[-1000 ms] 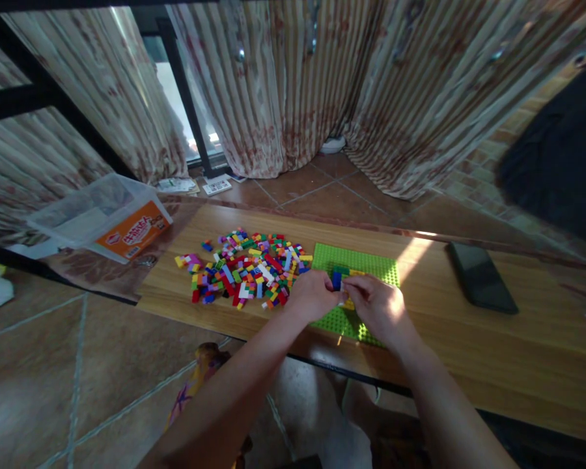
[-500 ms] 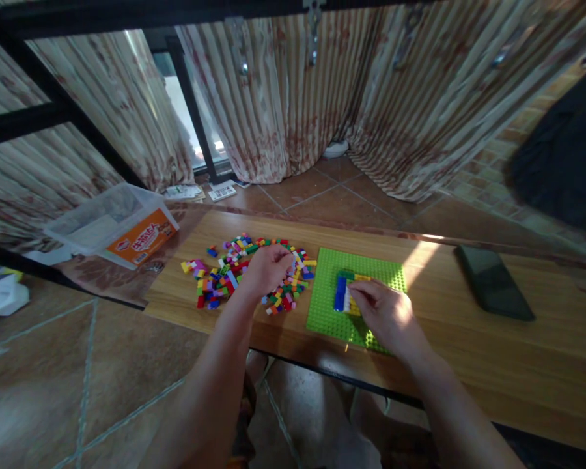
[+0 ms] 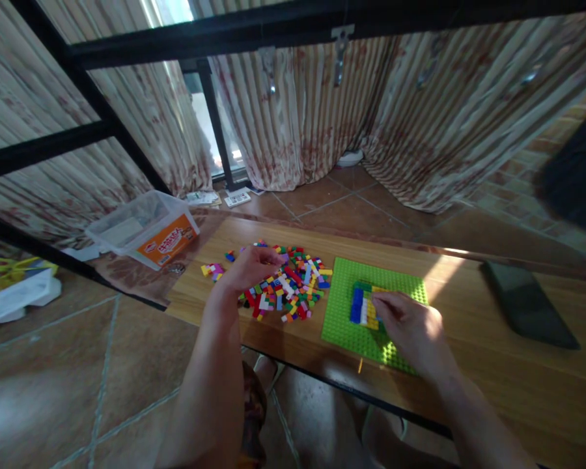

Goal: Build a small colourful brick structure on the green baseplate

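My left hand [image 3: 251, 268] is over the pile of small toy bricks [image 3: 293, 280], thumb and fingers drawn together in a loose pinch. What it holds, if anything, is too small to tell. My right hand [image 3: 413, 322] is at the green studded baseplate [image 3: 342, 306], its fingertips pinched at the right side of a low brick build. Whatever lies between those fingertips is hidden. In the build, blue bricks [image 3: 356, 306] form the left edge, white bricks [image 3: 364, 311] stand beside them, and yellow bricks [image 3: 372, 319] reach partly under my right hand.
The wooden table [image 3: 293, 355] carries a dark phone-like slab [image 3: 527, 303] on the right. Beyond its left end stands a clear plastic box [image 3: 144, 228] with an orange label. Black metal bars [image 3: 293, 32] cross in front of striped curtains [image 3: 293, 124].
My left hand has moved left across the pile, uncovering bricks in its middle. My right hand has drawn slightly right on the build, showing more white and yellow. The whole view has shifted.
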`<state>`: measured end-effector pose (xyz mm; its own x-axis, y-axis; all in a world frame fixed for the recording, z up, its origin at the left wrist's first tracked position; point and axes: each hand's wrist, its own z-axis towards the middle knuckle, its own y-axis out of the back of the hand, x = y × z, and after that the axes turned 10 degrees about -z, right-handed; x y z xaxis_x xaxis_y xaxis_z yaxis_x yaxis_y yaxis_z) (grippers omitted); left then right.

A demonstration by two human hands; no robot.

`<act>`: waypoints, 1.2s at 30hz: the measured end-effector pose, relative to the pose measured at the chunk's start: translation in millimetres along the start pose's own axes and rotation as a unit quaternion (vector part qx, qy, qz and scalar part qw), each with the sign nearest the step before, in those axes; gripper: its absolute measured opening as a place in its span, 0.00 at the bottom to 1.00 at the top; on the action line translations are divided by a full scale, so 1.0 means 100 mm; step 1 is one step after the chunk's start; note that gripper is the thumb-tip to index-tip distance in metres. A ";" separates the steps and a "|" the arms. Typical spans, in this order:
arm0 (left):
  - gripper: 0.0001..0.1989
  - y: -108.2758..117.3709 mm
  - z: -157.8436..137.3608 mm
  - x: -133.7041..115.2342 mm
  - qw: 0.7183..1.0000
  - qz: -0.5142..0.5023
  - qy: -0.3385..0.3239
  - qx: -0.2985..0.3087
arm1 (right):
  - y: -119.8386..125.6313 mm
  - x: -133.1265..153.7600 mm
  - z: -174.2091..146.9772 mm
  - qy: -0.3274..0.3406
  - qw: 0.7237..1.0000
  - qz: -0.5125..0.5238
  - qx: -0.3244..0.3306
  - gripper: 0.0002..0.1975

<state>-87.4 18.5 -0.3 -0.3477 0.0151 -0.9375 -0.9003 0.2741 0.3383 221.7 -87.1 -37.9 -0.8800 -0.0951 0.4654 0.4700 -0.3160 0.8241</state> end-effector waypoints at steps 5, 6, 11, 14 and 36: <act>0.12 0.19 -0.05 0.05 0.986 0.105 0.058 -0.119 | 0.09 -0.06 0.03 -0.030 0.997 -0.017 -0.069 0.13; 0.13 0.24 -0.07 0.06 0.975 0.134 0.073 -0.158 | 0.09 -0.07 0.03 -0.034 0.996 -0.020 -0.074 0.13; 0.15 0.42 -0.17 0.10 0.924 0.243 0.114 -0.272 | 0.03 -0.09 0.03 -0.020 0.997 -0.025 -0.065 0.15; 0.17 0.47 -0.21 0.14 0.928 0.243 0.123 -0.255 | -0.02 -0.06 0.04 -0.023 0.997 -0.030 -0.063 0.15; 0.13 -0.07 0.13 0.21 0.899 0.404 -0.025 -0.169 | -0.11 0.11 0.10 -0.002 0.999 -0.014 -0.047 0.15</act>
<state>-85.2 29.7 -23.0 -0.9192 0.1236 -0.3739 -0.3899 -0.1534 0.9080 207.7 -75.1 -38.3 -0.8921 -0.0823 0.4443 0.4372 -0.4051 0.8030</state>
